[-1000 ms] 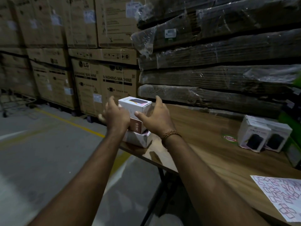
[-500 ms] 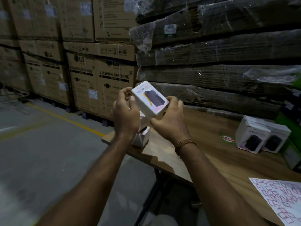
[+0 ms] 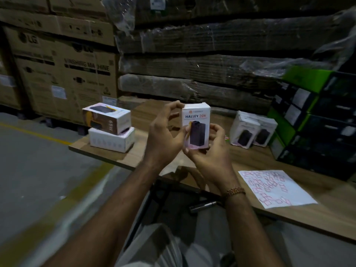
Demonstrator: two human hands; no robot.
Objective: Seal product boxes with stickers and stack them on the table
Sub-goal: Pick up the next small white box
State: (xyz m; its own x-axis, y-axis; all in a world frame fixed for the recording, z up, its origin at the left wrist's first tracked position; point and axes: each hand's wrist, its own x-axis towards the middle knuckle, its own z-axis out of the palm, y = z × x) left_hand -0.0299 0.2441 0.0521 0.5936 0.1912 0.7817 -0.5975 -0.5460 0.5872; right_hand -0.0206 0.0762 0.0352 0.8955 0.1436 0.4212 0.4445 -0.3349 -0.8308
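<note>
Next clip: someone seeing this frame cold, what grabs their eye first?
First, the white product box held upright at centre, gripped low by the right hand while the left hand curls at its upper left edge. Next, the two stacked boxes at the table's left corner, the top one sitting askew. Then the sticker sheet lying flat near the right front edge.

- right hand [image 3: 209, 151] grips an upright white product box [image 3: 196, 126] from below.
- left hand [image 3: 165, 135] at its left side, fingers curled; contact unclear.
- two boxes [image 3: 109, 127] stacked at the wooden table's [image 3: 250, 162] left end.
- sticker sheet [image 3: 275, 187] lies flat at right.
</note>
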